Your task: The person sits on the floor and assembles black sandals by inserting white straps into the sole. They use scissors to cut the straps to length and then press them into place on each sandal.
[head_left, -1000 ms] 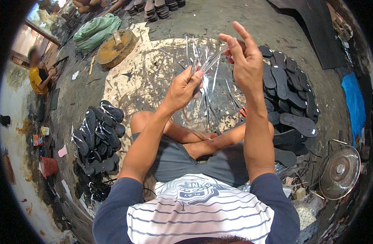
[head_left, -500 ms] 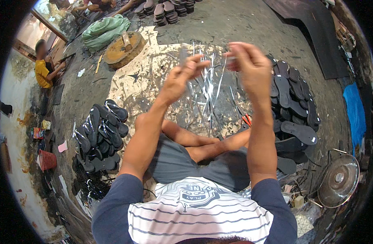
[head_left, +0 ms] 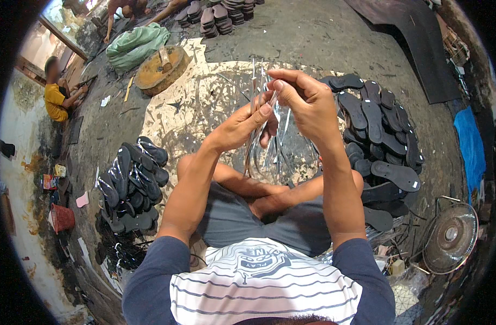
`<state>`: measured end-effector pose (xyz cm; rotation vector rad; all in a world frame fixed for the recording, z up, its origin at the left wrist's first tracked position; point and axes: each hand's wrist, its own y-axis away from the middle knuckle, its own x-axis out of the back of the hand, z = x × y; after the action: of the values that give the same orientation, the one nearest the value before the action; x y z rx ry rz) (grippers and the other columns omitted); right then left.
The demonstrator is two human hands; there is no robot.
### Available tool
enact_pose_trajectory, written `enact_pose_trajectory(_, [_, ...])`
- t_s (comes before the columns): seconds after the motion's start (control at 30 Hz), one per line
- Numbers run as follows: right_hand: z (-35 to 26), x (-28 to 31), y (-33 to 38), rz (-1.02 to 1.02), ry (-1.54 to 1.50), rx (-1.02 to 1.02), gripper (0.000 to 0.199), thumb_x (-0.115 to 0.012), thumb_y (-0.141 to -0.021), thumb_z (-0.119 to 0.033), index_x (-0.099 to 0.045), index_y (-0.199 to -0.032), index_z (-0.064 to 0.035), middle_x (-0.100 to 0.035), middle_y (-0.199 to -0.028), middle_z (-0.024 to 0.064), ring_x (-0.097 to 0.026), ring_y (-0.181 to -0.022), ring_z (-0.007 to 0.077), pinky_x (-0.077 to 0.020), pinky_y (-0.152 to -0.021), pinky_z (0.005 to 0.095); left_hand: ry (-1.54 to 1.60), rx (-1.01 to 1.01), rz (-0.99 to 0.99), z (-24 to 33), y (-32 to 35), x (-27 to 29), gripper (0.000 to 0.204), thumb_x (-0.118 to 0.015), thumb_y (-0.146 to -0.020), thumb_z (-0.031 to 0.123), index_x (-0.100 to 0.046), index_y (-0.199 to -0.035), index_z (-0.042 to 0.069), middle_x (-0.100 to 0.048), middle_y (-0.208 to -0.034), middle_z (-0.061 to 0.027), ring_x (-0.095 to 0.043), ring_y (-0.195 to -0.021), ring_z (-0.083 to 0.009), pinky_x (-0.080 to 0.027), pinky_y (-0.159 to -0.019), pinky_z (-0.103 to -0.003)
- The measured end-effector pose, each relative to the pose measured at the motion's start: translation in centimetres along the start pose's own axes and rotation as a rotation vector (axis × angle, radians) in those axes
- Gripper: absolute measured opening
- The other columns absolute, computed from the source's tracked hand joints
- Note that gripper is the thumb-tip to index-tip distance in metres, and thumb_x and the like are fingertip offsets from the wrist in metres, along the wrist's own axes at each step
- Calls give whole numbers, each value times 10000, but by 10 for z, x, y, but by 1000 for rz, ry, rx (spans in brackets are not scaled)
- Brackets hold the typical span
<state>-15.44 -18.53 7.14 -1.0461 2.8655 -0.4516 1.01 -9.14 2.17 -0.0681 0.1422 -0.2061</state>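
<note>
Thin, shiny silver-and-dark straps (head_left: 252, 146) hang in a loose bunch from my left hand (head_left: 240, 123), whose fingers and thumb are closed round them. Close beside it, slightly higher, my right hand (head_left: 307, 103) pinches the upper part of the straps between thumb and fingers. Its exact grip is partly hidden by the fingers. More silvery straps (head_left: 283, 143) lie spread on the pale, stained sheet (head_left: 169, 116) below my hands, in front of my crossed legs.
Finished black flip-flops (head_left: 131, 176) are piled at left. Black soles (head_left: 375, 122) lie heaped at right, with a fan (head_left: 450, 233) nearby. A round block (head_left: 153, 76) and green sack (head_left: 137, 46) stand far left. Someone in a yellow shirt (head_left: 56, 100) sits beyond.
My hands have come together from apart. The right hand moved left toward the left hand, and straps now hang from the left hand's grip.
</note>
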Motion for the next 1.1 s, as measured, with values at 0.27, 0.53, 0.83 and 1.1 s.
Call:
enact_pose_trajectory(0.27, [-5, 3, 3, -171, -70, 38, 325, -674, -979, -120, -676, -1298, -56, -736, -1032, 51, -673, -916, 94, -549, -803, 258, -92, 149, -187, 7, 6, 13, 491, -427, -1079, 476, -594, -936, 36, -578, -788, -33, -589, -675, -127, -507, -618, -294])
enact_pose_trajectory(0.53, [0, 50, -22, 118, -12, 60, 198, -717, -950, -130, -703, -1102, -4, -735, -972, 61, -683, -850, 120, -569, -788, 268, -253, 143, 227, -4, 30, 20, 380, -659, -999, 397, -638, -1109, 34, -581, -811, 13, -564, -724, -78, -500, -668, -249])
enact_pose_trajectory(0.83, [63, 52, 16, 285, -436, -166, 186, -744, -927, -94, -681, -1057, 23, -727, -1031, 124, -693, -874, 155, -596, -810, 302, 629, -107, 576, -22, 46, 56, 273, -683, -981, 316, -651, -854, 77, -686, -829, -60, -712, -853, -206, -623, -881, -510])
enact_pose_trajectory(1.1, [78, 34, 41, 222, -419, -262, 165, -748, -921, -106, -697, -1027, 9, -734, -1000, 112, -693, -846, 142, -584, -793, 291, 744, -326, 511, -17, 62, 72, 236, -639, -1005, 188, -644, -1086, -34, -677, -1183, -199, -647, -1183, -312, -547, -1029, -586])
